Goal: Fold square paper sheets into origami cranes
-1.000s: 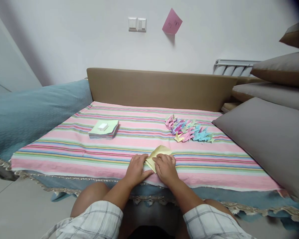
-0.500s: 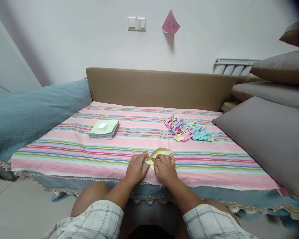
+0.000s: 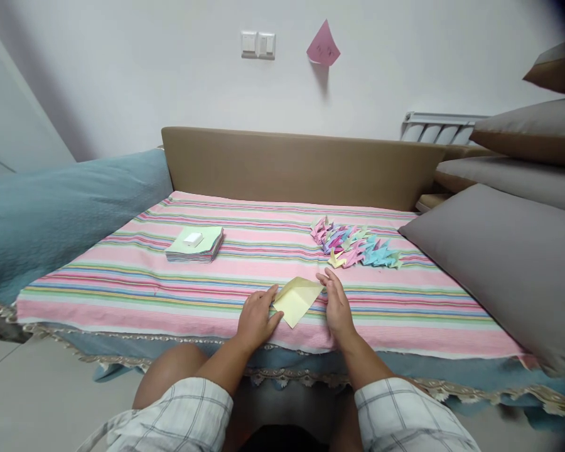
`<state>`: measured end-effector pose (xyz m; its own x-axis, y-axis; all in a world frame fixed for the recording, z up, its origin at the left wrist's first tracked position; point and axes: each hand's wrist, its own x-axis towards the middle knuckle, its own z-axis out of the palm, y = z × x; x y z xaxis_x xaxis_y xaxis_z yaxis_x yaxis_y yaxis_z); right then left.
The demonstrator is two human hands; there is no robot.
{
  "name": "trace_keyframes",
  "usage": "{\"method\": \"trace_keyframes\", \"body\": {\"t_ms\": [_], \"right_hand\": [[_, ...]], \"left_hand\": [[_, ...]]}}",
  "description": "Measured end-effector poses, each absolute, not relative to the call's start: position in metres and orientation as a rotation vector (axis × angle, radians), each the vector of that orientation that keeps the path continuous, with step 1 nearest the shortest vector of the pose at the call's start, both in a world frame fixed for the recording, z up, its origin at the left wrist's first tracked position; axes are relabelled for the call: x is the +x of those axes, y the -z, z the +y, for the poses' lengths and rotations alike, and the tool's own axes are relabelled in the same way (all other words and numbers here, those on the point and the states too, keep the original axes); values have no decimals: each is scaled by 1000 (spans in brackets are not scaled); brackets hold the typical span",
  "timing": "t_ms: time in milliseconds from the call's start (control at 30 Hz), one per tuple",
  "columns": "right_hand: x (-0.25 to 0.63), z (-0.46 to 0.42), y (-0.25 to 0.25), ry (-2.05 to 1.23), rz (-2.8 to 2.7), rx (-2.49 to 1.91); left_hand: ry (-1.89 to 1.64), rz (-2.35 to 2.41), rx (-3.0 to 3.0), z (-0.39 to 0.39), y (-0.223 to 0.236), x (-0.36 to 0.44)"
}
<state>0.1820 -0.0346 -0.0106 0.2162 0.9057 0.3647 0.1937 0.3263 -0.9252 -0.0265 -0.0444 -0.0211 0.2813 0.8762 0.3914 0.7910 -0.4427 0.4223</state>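
A sheet of yellow paper point(image 3: 294, 304) lies in front of me on the striped cloth, its far part creased and slightly raised. My left hand point(image 3: 257, 319) holds the paper by its left corner, with the thumb at the near left edge and the fingers farther up. On the other side, my right hand point(image 3: 338, 307) is open and holds nothing. Its fingers are stretched out beside the paper's right corner, palm turned toward the sheet.
Several folded paper cranes point(image 3: 358, 243) lie in a cluster behind my right hand. To the left is a stack of coloured paper point(image 3: 211, 242) with a small white block point(image 3: 193, 239) on top. Grey cushions point(image 3: 508, 263) are piled at the right. The striped cloth point(image 3: 122, 276) covers the seat.
My right hand has let go of the paper, moved to the right and opened its fingers. More of the sheet now shows. My left hand has stayed at its corner.
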Motion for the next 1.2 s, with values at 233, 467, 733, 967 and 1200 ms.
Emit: {"method": "trace_keyframes", "body": {"t_ms": [233, 467, 733, 967, 1200], "right_hand": [[178, -27, 21, -885, -1312, -1171], [178, -26, 23, -922, -1309, -1175], [177, -34, 16, -1022, -1324, -1121], [176, -33, 19, -1010, -1439, -1051], [178, -30, 28, -876, -1561, -1136]], "left_hand": [[-887, 1575, 2404, -46, 21, -27], [-849, 1587, 2416, -46, 21, -27], [-891, 1593, 2440, -45, 23, -27], [-888, 1579, 2461, -44, 24, -27], [-907, 1515, 2476, -46, 22, -26]]}}
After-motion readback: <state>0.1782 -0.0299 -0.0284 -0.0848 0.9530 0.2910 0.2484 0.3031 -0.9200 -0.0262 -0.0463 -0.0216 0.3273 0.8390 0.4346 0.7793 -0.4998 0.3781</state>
